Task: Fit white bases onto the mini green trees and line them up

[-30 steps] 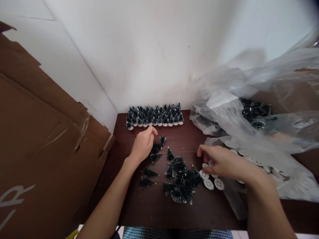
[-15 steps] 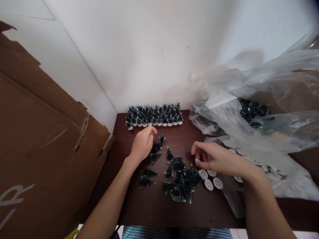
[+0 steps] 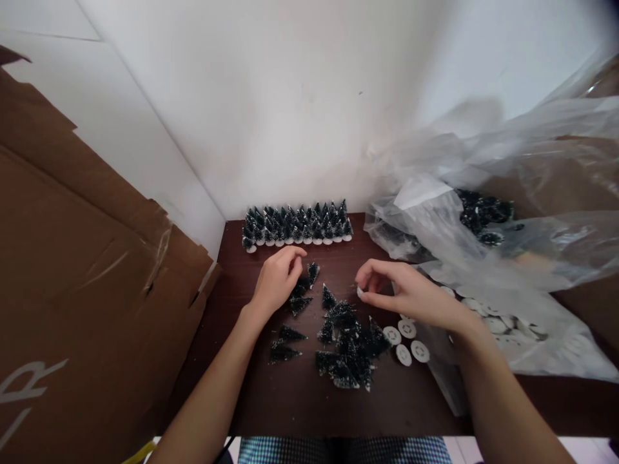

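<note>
My right hand (image 3: 394, 288) pinches a small white round base (image 3: 360, 292) between thumb and fingertips, above the table. My left hand (image 3: 278, 278) is closed, fingers curled and thumb against the index finger; anything inside is hidden. Just beside it lie a few loose bottle-brush trees (image 3: 300, 304), dark green with frosted tips. A heap of the same trees (image 3: 349, 345) lies between my forearms. Several white slotted bases (image 3: 420, 351) lie flat to the right of the heap. Behind my left hand, trees on white bases (image 3: 298, 225) stand upright in close rows.
A large cardboard box (image 3: 91, 277) rises on the left. At the right, crumpled clear plastic bags (image 3: 488, 270) hold more trees (image 3: 483, 212) and white bases (image 3: 512, 325). A white wall (image 3: 290, 109) borders the back of the dark brown table (image 3: 271, 406).
My right hand has moved left and slightly away from me, carrying the white base from the loose bases toward the middle. My left hand stays nearly in place, its fingers shifting slightly.
</note>
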Demonstrator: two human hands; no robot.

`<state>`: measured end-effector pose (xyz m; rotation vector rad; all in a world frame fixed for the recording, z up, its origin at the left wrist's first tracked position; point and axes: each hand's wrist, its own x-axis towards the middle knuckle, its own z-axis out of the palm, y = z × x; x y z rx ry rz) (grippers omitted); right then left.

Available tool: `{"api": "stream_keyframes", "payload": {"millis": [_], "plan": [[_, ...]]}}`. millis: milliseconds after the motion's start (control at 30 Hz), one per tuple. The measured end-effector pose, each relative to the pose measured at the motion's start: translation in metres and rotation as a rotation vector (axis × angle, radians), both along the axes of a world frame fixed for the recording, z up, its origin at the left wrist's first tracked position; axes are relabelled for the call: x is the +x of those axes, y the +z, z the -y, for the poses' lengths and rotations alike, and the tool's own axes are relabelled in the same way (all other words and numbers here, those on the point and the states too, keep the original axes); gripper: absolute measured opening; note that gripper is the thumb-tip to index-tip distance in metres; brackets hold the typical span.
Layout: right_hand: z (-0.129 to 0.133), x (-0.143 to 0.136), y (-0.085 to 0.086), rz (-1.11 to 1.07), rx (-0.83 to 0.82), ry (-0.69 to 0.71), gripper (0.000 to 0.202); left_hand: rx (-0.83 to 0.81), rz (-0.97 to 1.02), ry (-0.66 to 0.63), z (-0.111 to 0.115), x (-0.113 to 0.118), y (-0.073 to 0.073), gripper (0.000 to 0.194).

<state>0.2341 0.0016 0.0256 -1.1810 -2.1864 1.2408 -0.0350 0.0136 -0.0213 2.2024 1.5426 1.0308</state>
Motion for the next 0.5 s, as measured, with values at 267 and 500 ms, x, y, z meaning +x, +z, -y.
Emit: {"api": "stream_keyframes", "payload": {"millis": [267,500], "plan": [[-0.002,-0.005,-0.005,0.030,0.068,0.003,0.010,0.058,-0.022,-0.046,-0.001,0.000,0.000,0.016],[-0.010,-0.003,-0.017,0.142,0.264,-0.048,0.008,0.040,0.000,-0.057,0.000,0.001,0.002,0.014]]}}
